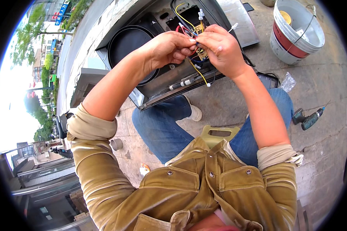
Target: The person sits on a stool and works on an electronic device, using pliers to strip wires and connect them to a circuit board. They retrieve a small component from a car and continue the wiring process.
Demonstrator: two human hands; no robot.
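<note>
In front of me lies a black metal appliance housing [150, 94] with a large round opening [129, 42], open on its wiring side. My left hand [167, 48] pinches thin wire ends between thumb and forefinger. My right hand [221, 50] closes on the same wires from the other side, fingertips nearly meeting the left ones. Red, blue and yellow wires [180, 14] run around the fingers. A yellow wire [198, 71] hangs down to a white connector [208, 84]. White wire caps [201, 14] stand beyond the right hand. The exact join is hidden by my fingertips.
A white bucket with a red band [291, 40] stands at the far right. On the paving lie a cordless drill [310, 119] and a crumpled clear plastic bag [288, 82]. A phone [248, 7] is near the top. A small grey cup [116, 144] sits left of my legs.
</note>
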